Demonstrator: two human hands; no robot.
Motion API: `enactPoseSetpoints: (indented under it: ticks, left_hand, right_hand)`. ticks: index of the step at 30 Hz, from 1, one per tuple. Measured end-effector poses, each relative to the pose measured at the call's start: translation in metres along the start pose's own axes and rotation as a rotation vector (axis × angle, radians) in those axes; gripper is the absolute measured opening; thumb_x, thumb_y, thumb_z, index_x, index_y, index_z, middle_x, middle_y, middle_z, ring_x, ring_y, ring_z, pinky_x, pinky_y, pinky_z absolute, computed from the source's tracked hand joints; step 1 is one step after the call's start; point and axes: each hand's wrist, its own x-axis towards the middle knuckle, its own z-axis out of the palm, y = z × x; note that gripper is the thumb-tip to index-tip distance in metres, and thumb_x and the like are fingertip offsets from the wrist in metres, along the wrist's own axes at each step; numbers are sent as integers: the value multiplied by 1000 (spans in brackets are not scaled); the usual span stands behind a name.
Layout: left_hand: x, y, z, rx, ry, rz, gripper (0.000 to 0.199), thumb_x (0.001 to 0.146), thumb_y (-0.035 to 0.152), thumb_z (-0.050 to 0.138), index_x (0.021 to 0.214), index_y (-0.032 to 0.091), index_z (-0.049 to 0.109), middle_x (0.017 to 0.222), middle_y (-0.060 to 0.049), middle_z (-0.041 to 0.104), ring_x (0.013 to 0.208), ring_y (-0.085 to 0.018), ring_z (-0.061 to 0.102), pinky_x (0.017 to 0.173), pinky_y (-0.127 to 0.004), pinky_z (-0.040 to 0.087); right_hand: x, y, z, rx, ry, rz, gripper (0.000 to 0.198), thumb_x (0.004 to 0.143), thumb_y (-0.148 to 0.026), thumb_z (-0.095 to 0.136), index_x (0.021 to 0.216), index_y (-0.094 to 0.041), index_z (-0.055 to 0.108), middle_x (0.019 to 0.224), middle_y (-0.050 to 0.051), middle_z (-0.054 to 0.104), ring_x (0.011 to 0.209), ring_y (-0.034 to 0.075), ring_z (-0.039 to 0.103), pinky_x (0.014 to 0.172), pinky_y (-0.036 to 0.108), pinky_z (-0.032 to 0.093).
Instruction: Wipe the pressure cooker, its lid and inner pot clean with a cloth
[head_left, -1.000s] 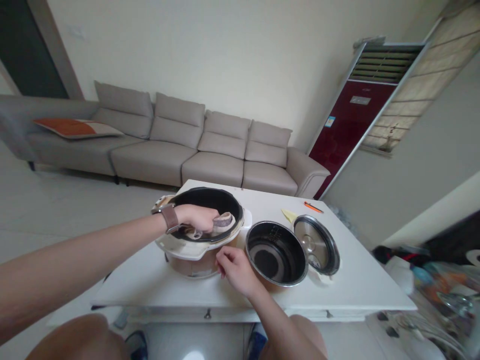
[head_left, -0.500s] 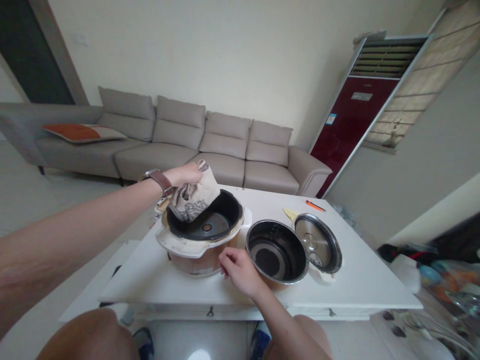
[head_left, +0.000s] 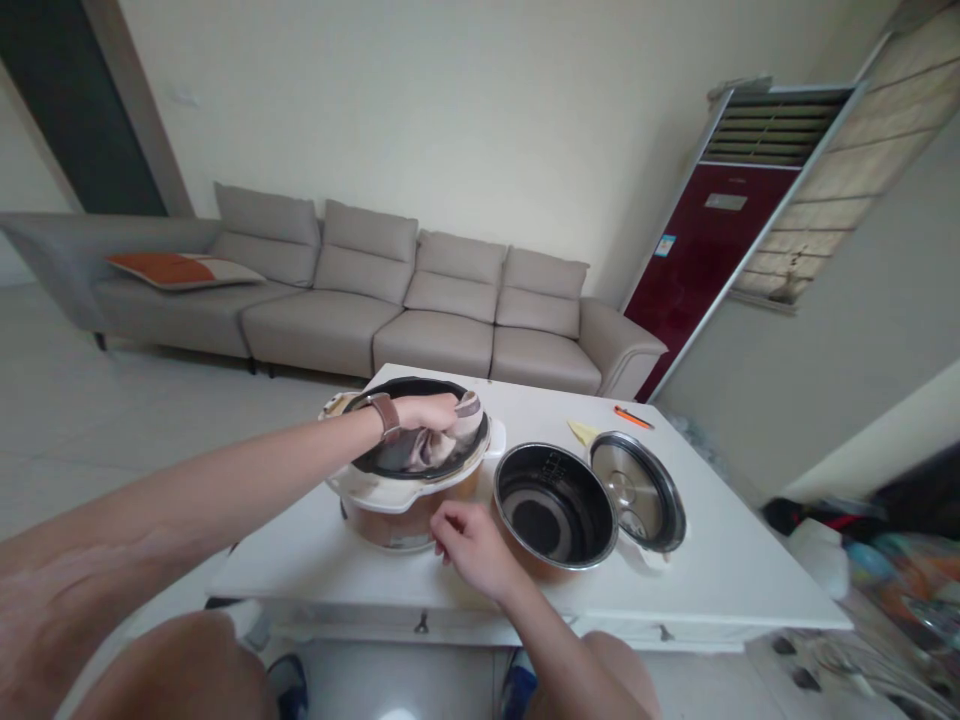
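Note:
A patterned cloth (head_left: pixel 433 447) is bunched in my left hand (head_left: pixel 426 412), which has a brown-strapped watch at the wrist. That hand reaches into the dark cavity of a rice cooker body (head_left: pixel 390 495), and the cloth lies against its right inner side. My right hand (head_left: pixel 471 545) is loosely curled near the front right of the cooker, its fingers closed with no object showing in them. Just right of it stands a dark inner pot (head_left: pixel 556 505) with a pale round patch at its bottom. A round metal lid (head_left: pixel 637 490) leans beside the pot's right edge.
On the white table (head_left: pixel 720 560) lie a yellow scrap (head_left: pixel 581 431) and an orange-and-black pen-like tool (head_left: pixel 634 417). Behind runs a long grey sofa (head_left: pixel 442 335) with an orange cushion (head_left: pixel 184 270). A dark red standing air conditioner (head_left: pixel 705 240) is at the right.
My left hand has moved right and down with the cloth, from the cavity's left rim to its right inner side. My right hand has barely shifted.

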Motion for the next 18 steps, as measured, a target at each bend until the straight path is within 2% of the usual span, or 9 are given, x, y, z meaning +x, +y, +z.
enactPoseSetpoints:
  ticks: [2,5,8,10,11,13,15,18]
  left_hand:
    - [-10,-2,-24,129,-66,-22,15,50,4,62,57,16,56,49,1,51,47,-13,46,42,-23,29]
    - [-20,3,-66,324,-85,35,17,57,6,58,69,16,65,57,0,62,52,-15,55,45,-22,35]
    - [-24,10,-91,542,33,141,25,66,7,53,80,16,72,68,-4,71,65,-18,66,56,-22,45]
    - [-28,9,-94,684,139,298,34,70,6,52,91,19,76,87,-6,78,84,-21,72,72,-23,50]
    - [-30,6,-91,741,153,377,38,71,6,52,96,22,77,97,-6,79,94,-21,72,81,-24,51]
    - [-36,-4,-81,799,74,465,44,70,5,55,100,28,79,108,-5,79,104,-22,71,91,-26,49]
    - [-42,-17,-70,783,-78,406,44,65,3,58,93,28,81,101,-6,80,97,-23,72,90,-27,50]
    - [-49,-29,-62,717,-263,225,35,55,1,59,73,23,79,75,-7,76,76,-24,69,77,-29,52]
  right_hand:
    - [-2,-1,-1,0,-8,-1,29,97,-28,54,70,-19,58,62,-3,58,56,10,55,58,21,39]
    - [-4,-2,-2,-19,-15,0,29,97,-27,54,69,-19,58,63,-3,58,56,10,55,58,21,39]
    - [-5,-2,-2,-49,-21,8,29,97,-27,54,70,-19,59,63,-3,59,57,10,55,58,21,38]
    - [-5,-1,-1,-69,-25,9,29,97,-27,54,70,-19,59,63,-3,60,58,10,55,58,21,38]
    - [-5,0,0,-78,-26,10,29,97,-27,54,70,-19,59,63,-3,60,58,10,55,59,21,38]
    - [-4,1,2,-93,-29,13,29,97,-27,54,70,-19,58,63,-3,60,58,10,55,59,21,38]
    - [-5,1,4,-100,-33,17,29,97,-27,54,69,-19,58,63,-3,60,59,10,55,60,21,38]
    - [-8,0,5,-104,-48,29,28,97,-27,54,70,-20,58,64,-3,61,60,11,55,61,21,39]
